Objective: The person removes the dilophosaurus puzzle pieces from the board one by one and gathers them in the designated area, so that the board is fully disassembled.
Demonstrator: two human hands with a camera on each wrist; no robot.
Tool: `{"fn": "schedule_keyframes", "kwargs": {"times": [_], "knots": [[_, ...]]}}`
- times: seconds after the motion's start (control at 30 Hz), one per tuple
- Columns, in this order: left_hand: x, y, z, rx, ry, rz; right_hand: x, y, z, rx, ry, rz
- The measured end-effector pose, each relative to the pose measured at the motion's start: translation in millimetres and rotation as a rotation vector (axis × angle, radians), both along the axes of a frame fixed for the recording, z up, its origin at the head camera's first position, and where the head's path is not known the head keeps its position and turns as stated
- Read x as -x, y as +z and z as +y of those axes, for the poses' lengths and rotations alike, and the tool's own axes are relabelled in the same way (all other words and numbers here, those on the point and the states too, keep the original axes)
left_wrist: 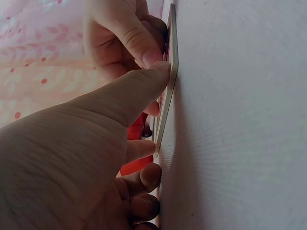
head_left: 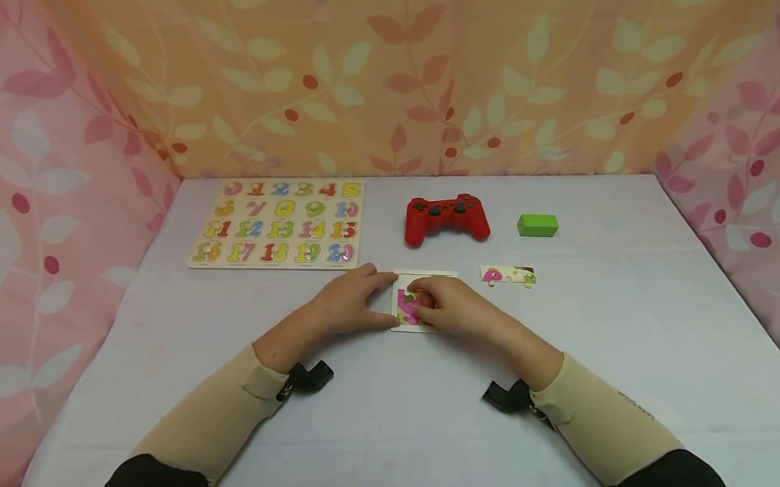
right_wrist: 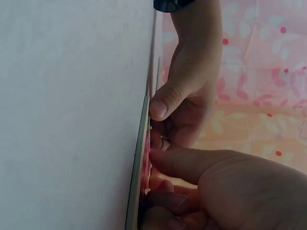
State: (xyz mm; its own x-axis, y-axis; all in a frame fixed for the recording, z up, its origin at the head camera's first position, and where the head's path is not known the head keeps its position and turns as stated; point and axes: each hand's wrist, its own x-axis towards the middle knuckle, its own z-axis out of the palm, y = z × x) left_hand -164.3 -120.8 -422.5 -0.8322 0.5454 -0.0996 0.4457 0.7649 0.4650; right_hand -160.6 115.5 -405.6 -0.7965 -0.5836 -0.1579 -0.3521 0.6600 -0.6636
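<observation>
White-rimmed puzzle tray (head_left: 414, 329) flat on the pale cloth (head_left: 384, 424); we note the left hand (head_left: 352, 301) gripping its left side between thumb and finger, presumably against sliding. Right hand (head_left: 457, 305) curls over the pink picture (head_left: 407, 306) inside; whether it pinches anything, we cannot tell.

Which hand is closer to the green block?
Right. The right hand is over the small puzzle board, below and left of the green block in the head view; the left hand is at the board's left edge, farther away.
</observation>
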Motion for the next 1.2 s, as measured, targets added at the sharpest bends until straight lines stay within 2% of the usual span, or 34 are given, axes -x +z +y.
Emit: {"fn": "schedule_keyframes", "kwargs": {"times": [0.27,0.7,1.2], "knots": [[0.4,-1.3,-0.1,-0.008,0.000,0.003,-0.8,-3.7,-1.4,0.058,-0.074,-0.006],[0.5,-0.8,-0.2,-0.005,-0.003,-0.002,-2.0,-9.5,0.3,0.123,-0.103,0.023],[0.2,-0.2,-0.1,-0.011,-0.008,0.006,-2.8,-14.5,-1.0,0.145,-0.130,0.090]]}}
